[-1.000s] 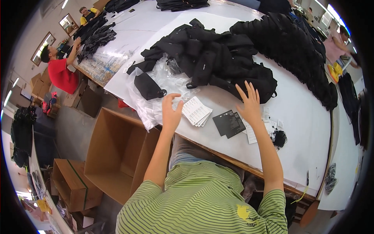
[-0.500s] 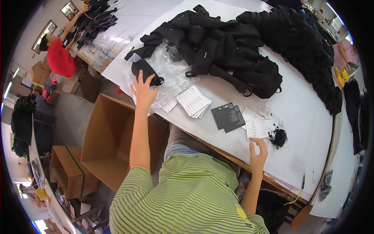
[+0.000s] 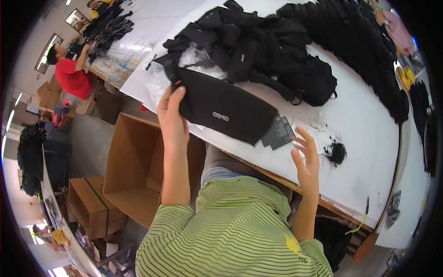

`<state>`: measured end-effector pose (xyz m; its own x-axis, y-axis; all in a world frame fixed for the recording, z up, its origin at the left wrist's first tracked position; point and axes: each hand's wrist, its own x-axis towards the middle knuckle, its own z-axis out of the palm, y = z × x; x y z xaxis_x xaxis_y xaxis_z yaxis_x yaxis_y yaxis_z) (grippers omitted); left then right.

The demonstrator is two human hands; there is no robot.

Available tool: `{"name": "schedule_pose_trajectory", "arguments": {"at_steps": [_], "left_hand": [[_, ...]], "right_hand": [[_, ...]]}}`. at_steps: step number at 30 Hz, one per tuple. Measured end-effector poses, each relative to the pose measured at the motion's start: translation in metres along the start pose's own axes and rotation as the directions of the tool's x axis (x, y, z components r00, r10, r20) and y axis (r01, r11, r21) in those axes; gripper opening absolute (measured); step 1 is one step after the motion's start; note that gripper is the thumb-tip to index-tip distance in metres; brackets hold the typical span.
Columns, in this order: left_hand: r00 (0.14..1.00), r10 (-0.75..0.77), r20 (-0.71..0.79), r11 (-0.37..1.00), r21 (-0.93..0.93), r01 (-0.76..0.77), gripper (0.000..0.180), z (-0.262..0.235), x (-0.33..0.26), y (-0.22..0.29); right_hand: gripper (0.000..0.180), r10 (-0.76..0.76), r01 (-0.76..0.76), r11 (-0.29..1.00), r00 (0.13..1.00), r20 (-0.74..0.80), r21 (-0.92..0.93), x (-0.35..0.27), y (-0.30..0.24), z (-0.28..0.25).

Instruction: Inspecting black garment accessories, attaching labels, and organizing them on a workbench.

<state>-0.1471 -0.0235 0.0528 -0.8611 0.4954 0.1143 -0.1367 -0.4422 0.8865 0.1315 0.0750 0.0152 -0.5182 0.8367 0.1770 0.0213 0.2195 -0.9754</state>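
A long black fabric pouch (image 3: 226, 104) with a pale printed mark stretches across the near side of the table. My left hand (image 3: 171, 104) grips its left end, thumb on top. The pouch's right end reaches over part of the dark grey cards (image 3: 279, 133) and hides the stack of white cards. Above the table edge, my right hand (image 3: 306, 159) holds nothing, its fingers apart. Just beyond its fingertips lie white printed tags (image 3: 308, 134). Next to them is a small tangle of black strings (image 3: 335, 153).
Black fabric bags (image 3: 249, 51) are heaped beyond the pouch, beside clear plastic wrapping (image 3: 159, 82). A long row of black pieces (image 3: 353, 60) runs along the far right. Below the table's left edge stands an open cardboard box (image 3: 134, 171). A person in red (image 3: 73, 78) works at the far left.
My left hand has taken hold of the black pouch and pulled it rightward and nearer, over the cards. My right hand has risen slightly, its fingers spreading.
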Motion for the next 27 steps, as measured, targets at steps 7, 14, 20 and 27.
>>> {"name": "schedule_pose_trajectory", "arguments": {"at_steps": [7,14,20,27], "left_hand": [[0.906,-0.386,0.174,0.899,-0.147,0.412,0.033,0.029,-0.048,-0.038],[0.833,-0.513,0.210,0.806,-0.218,0.551,0.036,0.035,-0.050,-0.055],[0.914,-0.114,0.390,0.988,-0.049,0.145,0.054,0.033,-0.044,-0.060],[0.681,-0.103,0.725,0.933,0.308,-0.187,0.035,0.011,-0.037,-0.053]], "right_hand": [[0.045,0.070,-0.076,0.943,0.997,0.030,0.324,0.008,-0.033,0.020],[0.038,0.091,-0.065,0.936,0.994,-0.059,0.345,-0.001,-0.024,0.004],[0.033,0.333,-0.199,0.754,0.937,-0.103,0.626,0.001,-0.022,-0.007],[0.050,0.173,-0.345,0.529,0.938,0.299,0.775,-0.001,-0.005,-0.022]]}}
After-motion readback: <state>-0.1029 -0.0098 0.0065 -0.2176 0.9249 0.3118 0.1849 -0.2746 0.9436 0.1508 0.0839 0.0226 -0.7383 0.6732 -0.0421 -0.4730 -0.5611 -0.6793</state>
